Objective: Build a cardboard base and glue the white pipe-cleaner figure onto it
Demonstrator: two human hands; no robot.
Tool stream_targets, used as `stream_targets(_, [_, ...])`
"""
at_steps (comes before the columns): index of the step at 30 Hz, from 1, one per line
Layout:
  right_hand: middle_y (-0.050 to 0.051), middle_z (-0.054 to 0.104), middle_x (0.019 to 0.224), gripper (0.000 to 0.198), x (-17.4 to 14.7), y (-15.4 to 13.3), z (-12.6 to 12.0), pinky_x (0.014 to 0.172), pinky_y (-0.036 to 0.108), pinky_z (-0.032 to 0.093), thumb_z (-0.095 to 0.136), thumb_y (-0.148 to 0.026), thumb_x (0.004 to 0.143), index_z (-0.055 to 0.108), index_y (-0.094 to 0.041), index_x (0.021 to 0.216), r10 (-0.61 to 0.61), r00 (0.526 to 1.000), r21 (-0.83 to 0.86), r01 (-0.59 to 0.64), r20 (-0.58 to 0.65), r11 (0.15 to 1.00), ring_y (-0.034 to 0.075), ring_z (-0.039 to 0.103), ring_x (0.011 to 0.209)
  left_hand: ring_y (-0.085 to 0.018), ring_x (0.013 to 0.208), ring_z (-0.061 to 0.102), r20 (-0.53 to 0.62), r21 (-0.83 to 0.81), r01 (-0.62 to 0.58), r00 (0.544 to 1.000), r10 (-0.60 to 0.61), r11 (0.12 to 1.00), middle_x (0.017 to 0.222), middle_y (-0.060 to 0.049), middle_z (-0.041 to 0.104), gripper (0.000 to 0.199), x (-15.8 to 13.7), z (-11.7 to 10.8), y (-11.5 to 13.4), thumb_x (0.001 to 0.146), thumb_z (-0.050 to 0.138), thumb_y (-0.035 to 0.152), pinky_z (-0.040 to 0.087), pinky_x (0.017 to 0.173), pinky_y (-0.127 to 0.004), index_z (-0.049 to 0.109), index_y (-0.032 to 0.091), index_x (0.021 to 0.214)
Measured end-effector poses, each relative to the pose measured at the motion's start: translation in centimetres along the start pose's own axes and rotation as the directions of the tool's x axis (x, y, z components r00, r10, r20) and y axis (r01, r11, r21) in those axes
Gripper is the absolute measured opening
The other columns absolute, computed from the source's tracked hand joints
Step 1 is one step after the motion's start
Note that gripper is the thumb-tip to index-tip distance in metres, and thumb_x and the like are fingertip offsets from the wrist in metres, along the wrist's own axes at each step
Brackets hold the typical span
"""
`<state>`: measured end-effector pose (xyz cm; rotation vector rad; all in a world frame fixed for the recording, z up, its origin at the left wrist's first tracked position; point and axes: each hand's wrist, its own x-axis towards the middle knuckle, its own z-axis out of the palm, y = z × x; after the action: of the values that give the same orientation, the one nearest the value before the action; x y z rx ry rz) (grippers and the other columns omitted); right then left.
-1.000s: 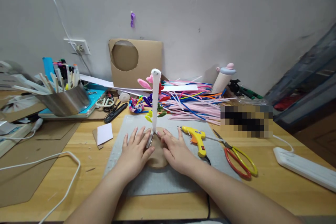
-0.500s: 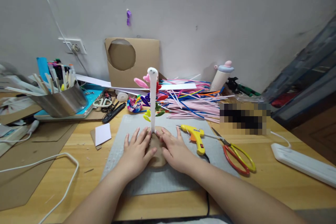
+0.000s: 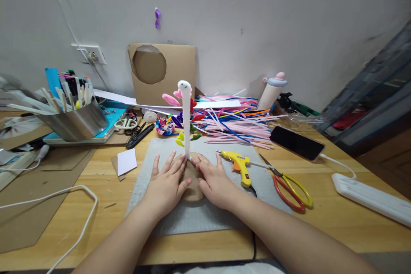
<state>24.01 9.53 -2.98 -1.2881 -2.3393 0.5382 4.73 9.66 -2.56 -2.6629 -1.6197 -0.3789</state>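
Note:
A white fuzzy stem with two small dark eyes at its top stands nearly upright on a round cardboard disc. Colourful fuzzy petal shapes show on both sides of it. My left hand lies spread over the disc's left side, fingertips at the foot of the stem. From the right, my right hand rests on the disc, fingers stretched and slightly bent, tips touching the stem's foot. My fingers hide part of the joint there. Beneath the disc is a grey cutting mat.
To the right lie a yellow glue gun, red-and-yellow-handled scissors and a phone on a cable. Pipe cleaners are heaped behind. A metal holder with sticks and white-handled scissors stand or lie left.
The white stem's top has shifted very slightly left. Both hands keep their places at its foot, and the camera view has tilted a little downward.

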Motion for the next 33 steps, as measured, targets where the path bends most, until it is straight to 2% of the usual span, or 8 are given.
stream_targets(7, [0.009,0.041,0.146,0.053,0.1,0.1,0.1,0.111,0.06,-0.009,0.039,-0.012,0.079,0.044,-0.018,0.131,-0.002,1.0,0.007,0.002,-0.024,1.0,0.019,0.024,0.141,-0.025,0.141,0.023,0.017,0.05,0.017,1.0,-0.018,0.999,0.146,-0.003,0.042,0.047,0.3,-0.1,0.2,0.093,0.04,0.038,-0.014,0.112,-0.05,0.046,0.024,0.137])
stream_targets(14, [0.011,0.044,0.144,0.052,0.4,0.0,0.3,0.11,0.059,-0.011,0.042,-0.014,0.078,0.045,-0.017,0.13,-0.005,0.999,-0.037,0.003,-0.033,0.999,0.02,0.027,0.139,-0.028,0.137,0.031,-0.022,0.048,0.071,0.997,-0.07,0.996,0.137,-0.007,0.053,0.047,0.5,-0.1,0.3,0.095,0.035,0.04,-0.005,0.114,-0.052,0.05,0.02,0.134])
stream_targets(21, [0.011,0.045,0.143,0.053,0.2,-0.5,0.3,0.11,0.06,-0.012,0.041,-0.013,0.077,0.042,-0.018,0.13,-0.002,0.998,0.018,0.003,-0.056,1.0,0.021,0.029,0.138,-0.028,0.134,0.035,-0.047,-0.029,0.124,0.991,-0.126,0.992,0.134,-0.006,0.055,0.041,0.3,0.1,0.5,0.094,0.039,0.037,-0.001,0.114,-0.054,0.055,0.025,0.129])
stream_targets(24, [0.011,0.044,0.143,0.047,0.0,-0.3,0.0,0.109,0.062,-0.009,0.04,-0.013,0.079,0.042,-0.018,0.126,0.047,0.993,0.088,-0.038,-0.106,0.995,0.022,0.027,0.14,-0.026,0.128,0.043,-0.074,-0.105,0.228,0.969,-0.236,0.968,0.13,-0.004,0.057,0.04,0.8,0.1,-0.6,0.096,0.029,0.029,0.011,0.111,-0.058,0.059,0.032,0.123])
stream_targets(26, [0.01,0.04,0.146,0.045,-0.2,-0.1,-0.3,0.11,0.062,-0.009,0.039,-0.014,0.081,0.041,-0.019,0.126,0.087,0.982,0.114,-0.068,-0.168,0.991,0.022,0.023,0.141,-0.026,0.123,0.047,-0.091,-0.161,0.322,0.936,-0.339,0.933,0.126,-0.007,0.058,0.042,1.3,-0.1,-1.9,0.095,0.028,0.025,0.021,0.108,-0.057,0.06,0.029,0.122])
stream_targets(28, [0.012,0.031,0.151,0.045,-0.4,0.1,-0.4,0.111,0.06,-0.008,0.038,-0.015,0.083,0.04,-0.018,0.128,0.136,0.968,0.127,-0.111,-0.21,0.986,0.022,0.017,0.143,-0.029,0.121,0.048,-0.083,-0.21,0.393,0.905,-0.417,0.895,0.125,-0.01,0.057,0.038,1.9,-0.4,-3.3,0.092,0.037,0.025,0.03,0.103,-0.056,0.059,0.025,0.122])
stream_targets(30, [0.015,0.021,0.154,0.048,-0.8,0.2,-0.4,0.113,0.056,-0.004,0.038,-0.015,0.083,0.039,-0.015,0.131,0.202,0.959,0.146,-0.175,-0.196,0.974,0.022,0.01,0.144,-0.03,0.116,0.051,-0.038,-0.255,0.407,0.902,-0.43,0.877,0.124,-0.01,0.057,0.036,2.5,-0.8,-4.6,0.089,0.046,0.027,0.037,0.098,-0.054,0.059,0.024,0.122])
stream_targets(33, [0.018,0.009,0.156,0.068,-1.4,0.1,0.0,0.115,0.052,0.002,0.049,-0.024,0.083,0.023,-0.012,0.144,0.291,0.952,0.147,-0.276,-0.093,0.95,0.024,-0.001,0.145,-0.027,0.112,0.054,0.065,-0.318,0.334,0.941,-0.331,0.887,0.121,-0.009,0.059,0.033,3.8,-1.2,-5.8,0.085,0.058,0.029,0.041,0.097,-0.049,0.06,0.022,0.117])
